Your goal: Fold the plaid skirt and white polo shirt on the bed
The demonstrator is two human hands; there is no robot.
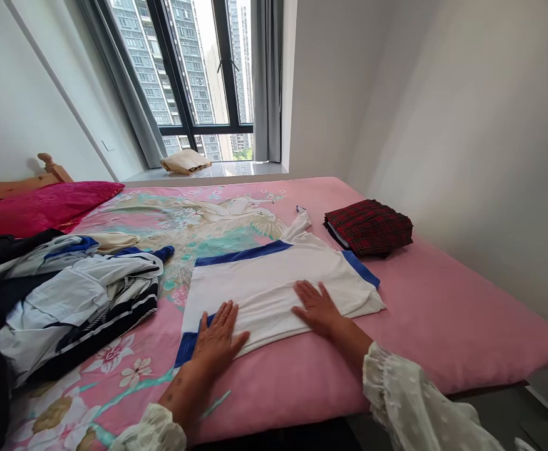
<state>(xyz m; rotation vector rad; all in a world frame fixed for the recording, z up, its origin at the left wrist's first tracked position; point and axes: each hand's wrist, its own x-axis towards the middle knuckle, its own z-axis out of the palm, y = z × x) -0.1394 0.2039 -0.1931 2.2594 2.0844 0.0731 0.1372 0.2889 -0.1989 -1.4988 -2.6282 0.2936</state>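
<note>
A white shirt with blue trim point(264, 282) lies spread on the pink bed, its collar end pointing away to the right. My left hand point(220, 338) rests flat near the shirt's left end, over part of a blue band, fingers outstretched. Farther right, my right hand point(318, 308) lies on the white cloth near its front edge, fingers extended and thumb apart. Neither hand grips the fabric. Soft folds run across the shirt between and beyond the hands.
A heap of clothes point(81, 294) covers the bed's left side. Dark red plaid clothing point(372, 225) is folded beyond the shirt at right. A magenta pillow point(62, 203) lies by the wooden headboard point(20, 181). A beige folded cloth point(186, 161) sits on the windowsill.
</note>
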